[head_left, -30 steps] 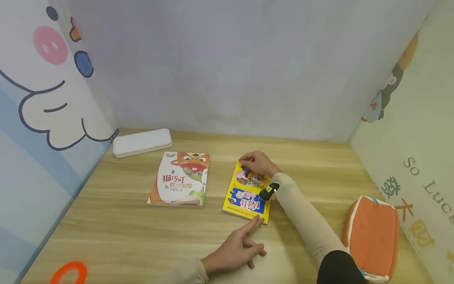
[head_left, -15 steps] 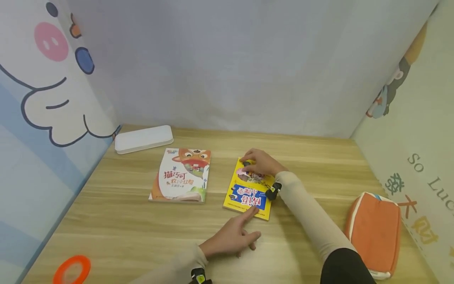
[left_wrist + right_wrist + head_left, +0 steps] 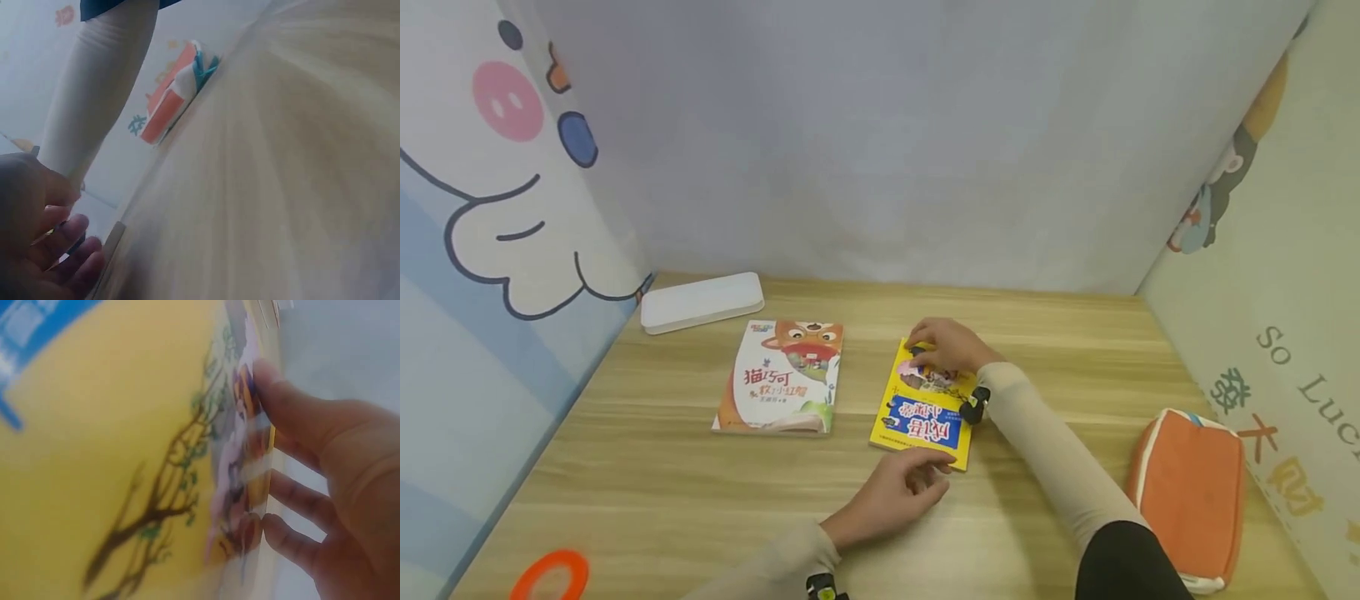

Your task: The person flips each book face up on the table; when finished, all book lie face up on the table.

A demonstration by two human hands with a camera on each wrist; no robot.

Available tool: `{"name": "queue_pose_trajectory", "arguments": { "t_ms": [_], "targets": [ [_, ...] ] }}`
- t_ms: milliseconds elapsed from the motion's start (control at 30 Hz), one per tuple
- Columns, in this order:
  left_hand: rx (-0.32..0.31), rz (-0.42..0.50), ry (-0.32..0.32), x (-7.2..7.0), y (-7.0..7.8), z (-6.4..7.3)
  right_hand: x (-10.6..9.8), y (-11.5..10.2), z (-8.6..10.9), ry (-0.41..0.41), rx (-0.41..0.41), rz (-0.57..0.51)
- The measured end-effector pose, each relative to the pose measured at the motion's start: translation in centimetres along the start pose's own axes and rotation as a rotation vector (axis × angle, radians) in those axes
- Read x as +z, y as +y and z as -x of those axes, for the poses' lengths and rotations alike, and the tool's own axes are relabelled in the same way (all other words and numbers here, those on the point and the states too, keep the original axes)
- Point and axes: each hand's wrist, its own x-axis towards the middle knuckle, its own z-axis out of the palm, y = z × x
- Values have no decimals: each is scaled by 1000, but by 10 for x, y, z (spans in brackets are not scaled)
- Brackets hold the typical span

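Observation:
A yellow book (image 3: pixel 887 433) with a blue title panel lies flat on the wooden table, its title upside down in the head view. At its far end my right hand (image 3: pixel 951 346) grips the edge; the right wrist view shows the thumb (image 3: pixel 278 390) on the glossy cover and the other fingers along the edge. My left hand (image 3: pixel 887 496) is at the near edge, index fingertip right at the corner, the fingers loosely bent. In the left wrist view a strip of the book's edge (image 3: pixel 112 244) shows beside those fingers.
Left of the yellow book lies a white picture book (image 3: pixel 775 392) with a fox-like face. A white case (image 3: pixel 702 302) sits at the back left. An orange pouch (image 3: pixel 1191 500) stands by the right wall, and an orange ring (image 3: pixel 576 575) is at the front left.
My left hand's index finger, stretched out over the book's near end before, has drawn back and bent at the near edge. The right hand stays at the far end; the thumb sits slightly nearer.

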Motion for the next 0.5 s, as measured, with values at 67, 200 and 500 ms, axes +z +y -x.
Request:
{"name": "queue_pose_trajectory", "arguments": {
  "t_ms": [67, 200, 500],
  "targets": [
    [30, -2, 16, 3, 1, 0, -2, -1, -2, -8, -28, 19],
    [52, 0, 56, 9, 2, 0, -7, -4, -6, -61, -80, -11],
    [95, -320, 48, 25, -1, -8, -10, -11, -10, -130, -65, -51]
  ]
}}
